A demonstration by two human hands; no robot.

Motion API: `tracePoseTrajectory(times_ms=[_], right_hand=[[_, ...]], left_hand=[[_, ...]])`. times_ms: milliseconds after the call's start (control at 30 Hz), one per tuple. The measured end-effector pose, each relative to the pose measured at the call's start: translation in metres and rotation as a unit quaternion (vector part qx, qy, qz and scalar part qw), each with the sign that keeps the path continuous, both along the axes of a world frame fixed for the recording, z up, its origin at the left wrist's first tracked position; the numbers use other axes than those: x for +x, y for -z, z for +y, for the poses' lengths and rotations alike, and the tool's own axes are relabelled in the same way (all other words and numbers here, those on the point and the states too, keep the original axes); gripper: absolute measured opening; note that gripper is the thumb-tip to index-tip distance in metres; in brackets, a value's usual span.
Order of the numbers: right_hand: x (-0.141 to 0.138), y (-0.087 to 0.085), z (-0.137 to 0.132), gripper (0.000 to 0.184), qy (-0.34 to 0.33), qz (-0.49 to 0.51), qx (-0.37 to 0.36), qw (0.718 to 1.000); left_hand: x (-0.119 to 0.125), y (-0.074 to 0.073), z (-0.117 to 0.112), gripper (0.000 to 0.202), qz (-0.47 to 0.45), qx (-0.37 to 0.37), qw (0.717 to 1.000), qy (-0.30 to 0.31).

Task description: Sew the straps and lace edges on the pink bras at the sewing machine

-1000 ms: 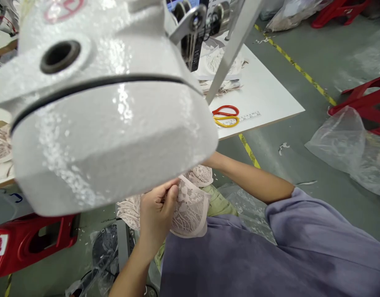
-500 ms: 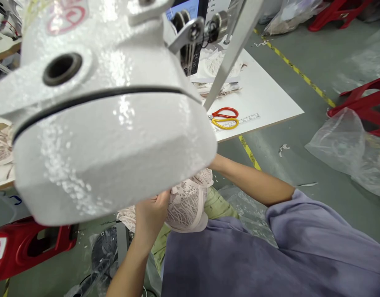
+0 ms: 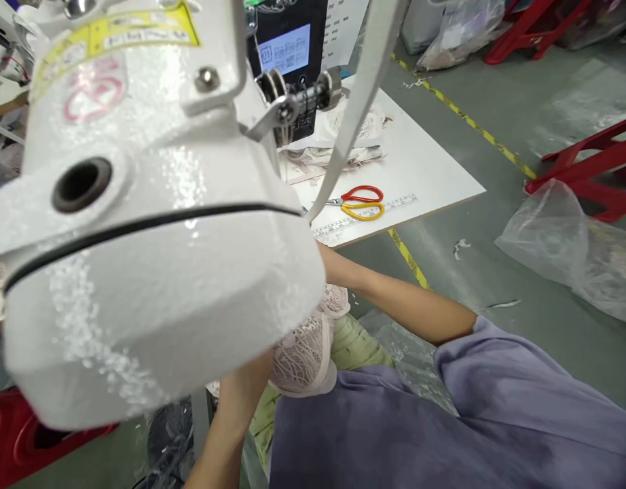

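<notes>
A pale pink lace bra [image 3: 303,356] hangs over the lap, one cup facing up beneath the sewing machine head [image 3: 165,305]. My left hand [image 3: 256,372] comes up from below beside the bra cup, its fingers hidden behind the machine head. From the right, my right hand [image 3: 327,263] reaches in under the machine's edge, and only its wrist end shows. What either hand grips is out of sight. A second lace cup [image 3: 336,301] peeks out below the right wrist.
Scissors [image 3: 362,202] with red and yellow handles lie by a clear ruler [image 3: 402,202] on the white table [image 3: 430,163]. Lace pieces [image 3: 361,125] are piled behind, near a control screen [image 3: 287,51]. A red stool [image 3: 593,170] and plastic bag [image 3: 552,231] are on the floor.
The view has shifted, so the machine head sits lower and further left and more of the control screen shows. My left hand's fingers, partly visible before on the bra, are now covered.
</notes>
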State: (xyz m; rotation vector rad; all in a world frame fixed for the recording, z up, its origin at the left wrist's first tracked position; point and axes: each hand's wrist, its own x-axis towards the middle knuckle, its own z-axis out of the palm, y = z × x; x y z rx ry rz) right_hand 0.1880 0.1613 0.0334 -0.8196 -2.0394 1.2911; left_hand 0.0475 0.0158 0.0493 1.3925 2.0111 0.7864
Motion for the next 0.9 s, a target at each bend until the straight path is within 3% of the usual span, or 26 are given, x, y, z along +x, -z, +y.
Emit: tracePoseTrajectory(times_ms=[100,333,567,667,900], right_hand=[[-0.001,-0.002,-0.001,0.018,0.02,-0.016,0.012,1.0],[-0.006,0.011,0.009,0.022,-0.006,-0.013,0.042,0.999],[-0.009,0.02,0.009,0.016,0.004,0.035,0.022,0.999],[-0.012,0.027,0.012,0.012,-0.009,0.056,0.047,0.997],[-0.017,0.038,0.013,0.01,0.013,0.067,0.093,0.993]], left_hand=[[0.003,0.0,0.0,0.043,0.023,-0.001,1.0,-0.016],[0.002,0.002,0.002,0.04,0.037,0.004,0.999,-0.016],[-0.007,0.003,0.001,0.035,0.024,0.004,0.999,0.026],[-0.007,0.004,-0.003,0.035,0.034,0.005,0.999,0.026],[-0.012,0.01,-0.012,0.029,0.096,0.073,0.992,0.046]])
